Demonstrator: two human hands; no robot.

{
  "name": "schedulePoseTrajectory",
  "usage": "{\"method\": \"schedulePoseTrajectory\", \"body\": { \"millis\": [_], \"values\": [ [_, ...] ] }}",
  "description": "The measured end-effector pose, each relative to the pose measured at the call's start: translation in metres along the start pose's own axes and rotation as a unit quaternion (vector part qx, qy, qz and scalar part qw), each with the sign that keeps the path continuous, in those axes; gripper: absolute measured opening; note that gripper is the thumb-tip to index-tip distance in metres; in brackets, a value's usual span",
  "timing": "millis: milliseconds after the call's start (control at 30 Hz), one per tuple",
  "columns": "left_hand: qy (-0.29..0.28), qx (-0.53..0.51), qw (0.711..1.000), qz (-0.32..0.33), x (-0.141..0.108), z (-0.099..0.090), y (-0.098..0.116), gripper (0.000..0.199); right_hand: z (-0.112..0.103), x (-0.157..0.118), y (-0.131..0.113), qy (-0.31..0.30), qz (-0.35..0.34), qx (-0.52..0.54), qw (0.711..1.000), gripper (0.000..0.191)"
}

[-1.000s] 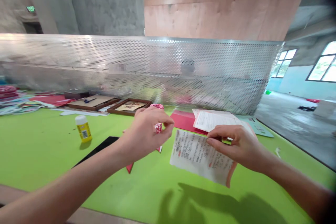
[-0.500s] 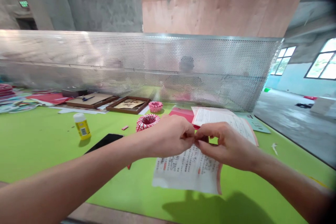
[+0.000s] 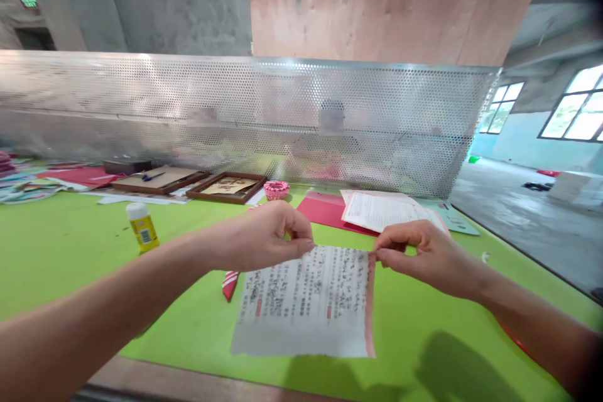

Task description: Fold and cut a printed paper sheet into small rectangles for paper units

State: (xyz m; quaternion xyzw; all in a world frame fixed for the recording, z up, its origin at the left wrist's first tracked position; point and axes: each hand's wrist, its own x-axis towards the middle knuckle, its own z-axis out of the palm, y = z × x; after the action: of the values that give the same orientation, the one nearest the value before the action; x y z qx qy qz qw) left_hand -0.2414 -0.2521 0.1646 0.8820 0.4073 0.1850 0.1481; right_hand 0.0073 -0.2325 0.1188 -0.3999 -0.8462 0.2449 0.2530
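A sheet of printed paper [image 3: 301,301] with a pink right edge lies over the green table top [image 3: 70,276], its lower part resting flat. My left hand [image 3: 261,237] pinches its upper left edge between thumb and fingers. My right hand [image 3: 424,257] pinches the upper right corner the same way. A red-and-white striped paper piece [image 3: 230,284] lies just below my left hand, partly hidden by it. Beyond the hands, a sheaf of printed papers [image 3: 386,210] rests on a red card [image 3: 320,210].
A yellow glue bottle [image 3: 142,227] stands left of my left hand. Farther back are a small pink woven paper bowl [image 3: 276,189], a wooden picture frame [image 3: 227,188], a wooden tray [image 3: 160,180] and coloured paper [image 3: 28,190]. A perforated metal screen [image 3: 245,119] runs behind the table.
My hands have drawn apart from their meeting point and now hold the sheet spread between them. The sheet has shifted left, and the striped woven ring seen earlier no longer shows.
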Motion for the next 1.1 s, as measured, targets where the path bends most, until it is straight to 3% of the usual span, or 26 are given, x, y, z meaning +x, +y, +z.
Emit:
{"method": "schedulePoseTrajectory", "body": {
  "millis": [100, 233, 333, 467, 667, 800, 867, 967, 1100],
  "values": [
    [-0.068, -0.024, 0.997, -0.023, -0.003, -0.005, -0.002, 0.02, -0.009, -0.006, 0.012, 0.028, 0.034, -0.027, 0.999, 0.016],
    [-0.077, -0.019, 0.997, -0.013, 0.002, -0.001, 0.002, 0.019, -0.012, -0.005, 0.002, 0.074, -0.006, -0.067, 0.995, 0.017],
    [-0.079, -0.001, 0.997, 0.02, 0.01, 0.008, 0.007, 0.018, 0.001, 0.002, -0.022, 0.048, -0.071, -0.064, 0.994, 0.02],
    [-0.088, 0.012, 0.995, 0.037, 0.014, 0.017, 0.01, 0.019, 0.022, 0.011, -0.04, -0.012, -0.088, -0.062, 0.994, 0.013],
    [-0.069, -0.043, 0.997, -0.008, 0.008, 0.005, -0.003, 0.019, 0.021, 0.011, -0.02, -0.043, -0.057, 0.015, 0.997, 0.016],
    [-0.008, -0.118, 0.991, -0.056, 0.003, 0.001, -0.026, 0.02, 0.013, 0.008, 0.0, -0.03, 0.015, 0.115, 0.993, 0.016],
    [0.068, -0.204, 0.972, -0.098, 0.001, 0.01, -0.038, 0.022, 0.012, 0.008, 0.007, 0.008, 0.074, 0.239, 0.968, 0.015],
    [0.193, -0.394, 0.888, -0.136, 0.002, 0.037, -0.049, 0.034, 0.014, 0.011, 0.015, 0.094, 0.141, 0.42, 0.891, 0.009],
    [0.108, -0.593, 0.792, -0.094, 0.009, 0.075, -0.035, 0.066, 0.027, 0.021, 0.021, 0.182, 0.157, 0.557, 0.795, 0.007]
  ]
}}
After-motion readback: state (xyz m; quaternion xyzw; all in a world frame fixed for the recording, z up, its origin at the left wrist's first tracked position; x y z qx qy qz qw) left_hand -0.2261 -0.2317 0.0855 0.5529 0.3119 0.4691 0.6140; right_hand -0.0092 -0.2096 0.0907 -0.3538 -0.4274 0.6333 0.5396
